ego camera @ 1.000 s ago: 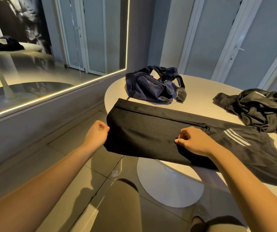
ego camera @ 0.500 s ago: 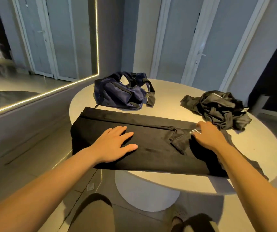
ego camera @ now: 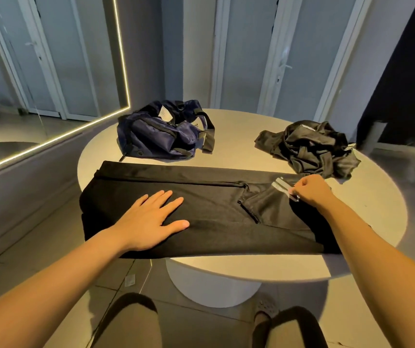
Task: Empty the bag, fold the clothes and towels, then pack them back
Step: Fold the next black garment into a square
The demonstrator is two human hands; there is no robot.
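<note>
Black, soft cloth in the head view: trousers (ego camera: pixel 214 209), laid flat lengthwise across the near side of a round table (ego camera: pixel 234 141), left end drooping over the rim. Looks light and limp, unlikely to slide; best taken by an edge or corner, with a flat palm as anchor. Left hand (ego camera: pixel 148 222) spread wide, pressing down near the left end. Right hand (ego camera: pixel 309 189) curled, pinching the fabric beside the white stripes (ego camera: pixel 280 184) at the right end. Beyond, well apart: navy bag (ego camera: pixel 156 136) and crumpled dark heap (ego camera: pixel 309 146).

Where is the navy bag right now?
Head view: the navy bag sits far left on the round white table, just beyond the black trousers, left of the crumpled black garment.
</note>
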